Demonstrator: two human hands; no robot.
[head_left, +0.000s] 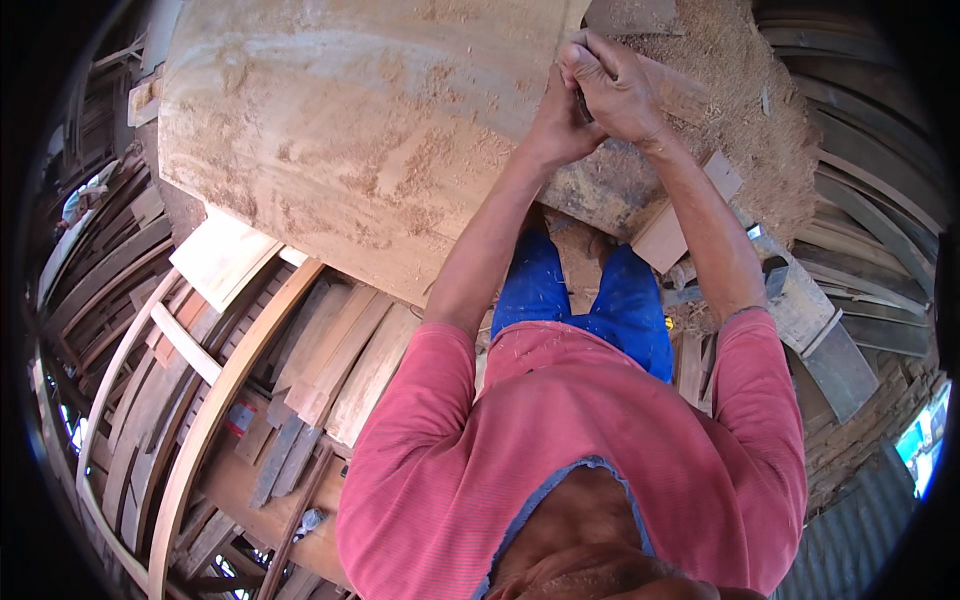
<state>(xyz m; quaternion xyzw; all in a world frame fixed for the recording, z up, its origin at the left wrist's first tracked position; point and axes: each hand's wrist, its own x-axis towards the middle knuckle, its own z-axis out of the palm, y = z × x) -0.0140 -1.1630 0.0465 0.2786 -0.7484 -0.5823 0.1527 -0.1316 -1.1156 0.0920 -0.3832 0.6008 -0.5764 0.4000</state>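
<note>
Both my hands meet over the right end of a broad wooden panel strewn with sawdust and shavings. My left hand is closed, its fingers running up beneath the other hand. Curled over them from the right is my right hand, its fingers folded and its thumb side against the left fingers. A small dark gap shows between the palms. Whatever they may hold is hidden.
Sawdust is heaped right of the panel. A pale board leans near my right forearm. Left, a curved wooden frame stands beside stacked planks. More long planks line the right side.
</note>
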